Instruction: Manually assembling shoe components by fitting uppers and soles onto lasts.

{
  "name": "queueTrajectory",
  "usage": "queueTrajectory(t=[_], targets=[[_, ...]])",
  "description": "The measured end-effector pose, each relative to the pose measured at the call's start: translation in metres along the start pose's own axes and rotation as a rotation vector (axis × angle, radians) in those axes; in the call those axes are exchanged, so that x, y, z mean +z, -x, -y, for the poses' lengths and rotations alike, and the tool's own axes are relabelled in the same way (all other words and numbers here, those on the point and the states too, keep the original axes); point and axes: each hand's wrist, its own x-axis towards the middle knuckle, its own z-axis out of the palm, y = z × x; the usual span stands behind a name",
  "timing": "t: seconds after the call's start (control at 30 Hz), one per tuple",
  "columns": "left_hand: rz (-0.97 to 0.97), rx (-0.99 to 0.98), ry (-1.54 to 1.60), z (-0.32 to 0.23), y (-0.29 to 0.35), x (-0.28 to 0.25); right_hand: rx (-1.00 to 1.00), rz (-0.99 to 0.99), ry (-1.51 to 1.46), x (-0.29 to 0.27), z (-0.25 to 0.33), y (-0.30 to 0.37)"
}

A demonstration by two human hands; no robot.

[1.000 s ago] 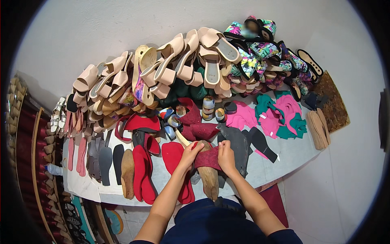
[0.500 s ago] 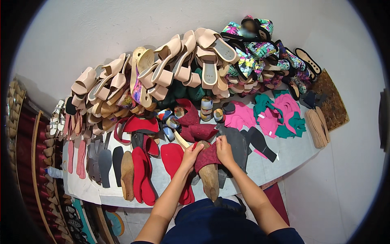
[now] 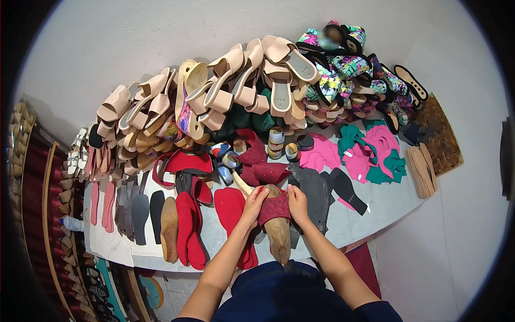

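A worn wooden shoe last point(image 3: 278, 239) points its narrow toe toward my body. Across its upper part lies a dark red patterned shoe upper point(image 3: 274, 209), held at both sides. My left hand point(image 3: 254, 205) is closed on the upper's left edge, with the thumb on top. My right hand point(image 3: 296, 203) pinches the opposite edge. The underside of the last and most of the fingertips are hidden. Just beyond my hands lie more dark red uppers point(image 3: 265, 174). Red insoles point(image 3: 229, 206) rest to the left of my left hand.
Finished beige sandals point(image 3: 219, 99) and floral sandals point(image 3: 343, 70) pile up along the wall. Pink cut pieces point(image 3: 320, 154) and green ones point(image 3: 394, 166) lie at right, near stacked tan soles point(image 3: 421, 170). Another wooden last point(image 3: 169, 231) and dark insoles point(image 3: 140, 217) lie at left on the table point(image 3: 354, 214).
My right hand has come down slightly along the upper's edge, and the upper now lies flatter and straighter across the last. My left hand keeps its hold. The whole view has shifted slightly.
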Motion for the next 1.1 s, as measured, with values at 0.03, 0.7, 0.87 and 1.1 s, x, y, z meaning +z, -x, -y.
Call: queueTrajectory(t=[0.03,0.7,0.87,1.1], targets=[[0.005,-0.024,0.017,0.0,0.0,-0.001,0.064,-0.034,-0.033,0.002,0.005,0.003],[-0.077,-0.024,0.128,-0.003,0.007,-0.007,-0.175,0.497,0.096,-0.037,0.017,0.035],[-0.08,-0.039,0.136,-0.002,0.006,-0.006,-0.235,0.495,0.358,-0.045,0.029,0.035],[-0.052,-0.02,0.103,0.001,0.005,-0.008,-0.264,0.337,0.331,-0.04,0.032,0.044]])
